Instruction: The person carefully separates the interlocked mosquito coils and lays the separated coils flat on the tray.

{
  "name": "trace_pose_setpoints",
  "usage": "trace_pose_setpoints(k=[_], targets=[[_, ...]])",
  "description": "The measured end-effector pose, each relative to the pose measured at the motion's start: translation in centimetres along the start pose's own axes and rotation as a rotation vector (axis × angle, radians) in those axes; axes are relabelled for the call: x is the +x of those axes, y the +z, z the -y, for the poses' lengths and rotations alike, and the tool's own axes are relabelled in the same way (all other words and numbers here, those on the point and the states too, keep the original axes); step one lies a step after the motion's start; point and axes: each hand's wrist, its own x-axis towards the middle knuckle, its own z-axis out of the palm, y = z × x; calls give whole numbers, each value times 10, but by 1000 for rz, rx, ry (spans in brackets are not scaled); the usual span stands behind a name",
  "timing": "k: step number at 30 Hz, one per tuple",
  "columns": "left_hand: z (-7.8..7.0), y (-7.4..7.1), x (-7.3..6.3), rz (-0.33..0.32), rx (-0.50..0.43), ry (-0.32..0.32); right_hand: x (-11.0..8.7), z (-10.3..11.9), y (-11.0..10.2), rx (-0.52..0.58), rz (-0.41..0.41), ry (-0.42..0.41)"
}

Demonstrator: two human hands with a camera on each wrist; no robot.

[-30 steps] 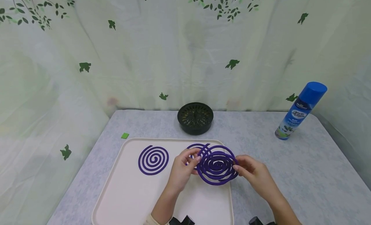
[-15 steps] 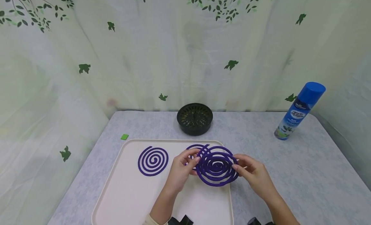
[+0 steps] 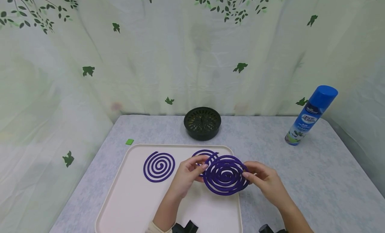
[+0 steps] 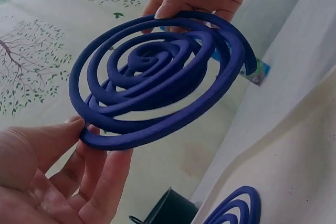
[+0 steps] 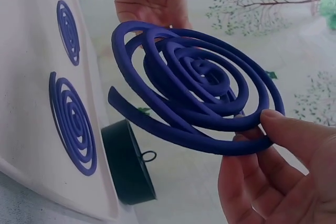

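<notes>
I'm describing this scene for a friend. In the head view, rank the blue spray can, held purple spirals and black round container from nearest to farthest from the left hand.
From the left hand:
1. Held purple spirals: touching it, on its right.
2. Black round container: ahead of it.
3. Blue spray can: ahead, far to the right.

The purple spiral coil (image 3: pixel 226 175), its rings layered and overlapping, is held raised and tilted by opposite edges.
</notes>
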Motion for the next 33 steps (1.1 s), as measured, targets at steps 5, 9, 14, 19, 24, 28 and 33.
trace_pose_setpoints(k=[5,9,14,19,24,28,33], targets=[[0,-2,0,24,-17,14,0,-1,-2,98,34,33],[1,-2,0,40,-35,17,0,1,-2,82,35,65],[2,-2,1,20,-18,20,1,4,2,21,30,65],[3,-2,1,-6,10,24,1,6,5,-46,11,97],[3,-2,2,-12,30,34,0,7,7,-10,24,108],[2,-2,2,-22,31,34,1,7,8,63,42,122],[1,-1,1,-34,20,27,1,6,9,107,45,154]])
